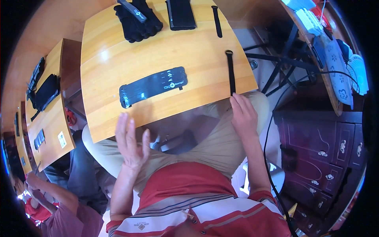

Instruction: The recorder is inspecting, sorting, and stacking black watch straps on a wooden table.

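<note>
My left hand (132, 142) hovers at the table's front edge with its fingers spread and nothing in them. Close beyond it lies a dark, glossy flat strip (154, 87) with pale printing, set slightly aslant on the wood. On the right, my right hand (243, 114) has its fingers closed at the near end of a black strap (231, 73). That strap runs straight away from me along the table's right side and ends in a small loop. A second black looped strap (218, 23) lies farther back.
Black gloves (140, 25) and a black folded pouch (181, 15) lie at the back of the wooden table (106, 118). A black cable (270, 130) hangs on my right, before dark drawers (312, 158). Another person (67, 205) sits left at a neighbouring table (51, 138).
</note>
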The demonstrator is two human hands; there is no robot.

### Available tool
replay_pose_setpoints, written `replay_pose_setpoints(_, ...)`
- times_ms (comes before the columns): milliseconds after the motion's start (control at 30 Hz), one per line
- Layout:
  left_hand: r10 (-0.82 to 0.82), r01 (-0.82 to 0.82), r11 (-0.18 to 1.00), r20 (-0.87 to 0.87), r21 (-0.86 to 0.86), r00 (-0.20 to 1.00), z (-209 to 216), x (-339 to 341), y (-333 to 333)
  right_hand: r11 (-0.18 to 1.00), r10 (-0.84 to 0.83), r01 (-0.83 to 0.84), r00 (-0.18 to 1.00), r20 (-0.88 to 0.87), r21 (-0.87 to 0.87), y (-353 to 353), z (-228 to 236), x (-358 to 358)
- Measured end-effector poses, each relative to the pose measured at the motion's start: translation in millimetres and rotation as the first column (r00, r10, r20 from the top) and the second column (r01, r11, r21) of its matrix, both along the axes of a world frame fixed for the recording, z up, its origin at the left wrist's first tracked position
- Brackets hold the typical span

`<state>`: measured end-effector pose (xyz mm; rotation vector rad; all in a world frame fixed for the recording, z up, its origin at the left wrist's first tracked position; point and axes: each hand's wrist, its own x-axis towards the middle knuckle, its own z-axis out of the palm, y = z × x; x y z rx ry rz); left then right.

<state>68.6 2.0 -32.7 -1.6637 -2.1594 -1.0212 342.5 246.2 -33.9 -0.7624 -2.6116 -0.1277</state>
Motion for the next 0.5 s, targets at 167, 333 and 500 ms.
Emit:
replay_pose_setpoints(167,-0.282,0.275,0.959,0.130,0.069,0.951,8,43,14,0.983,0.159,-0.177,0.958,-0.239,-0.055,-41,46,-14)
replay_pose_setpoints(333,-0.522,0.543,0.836,0.406,0.072,0.750,51,66,46,0.673,0.355,-0.592,0.785,-0.509,-0.443,-81,99,-36)
replay_pose_setpoints(500,-0.386,0.503,0.864,0.684,0.031,0.620,51,38,23,0.755,0.098,-0.430,0.820,-0.564,-0.495,-59,98,-48)
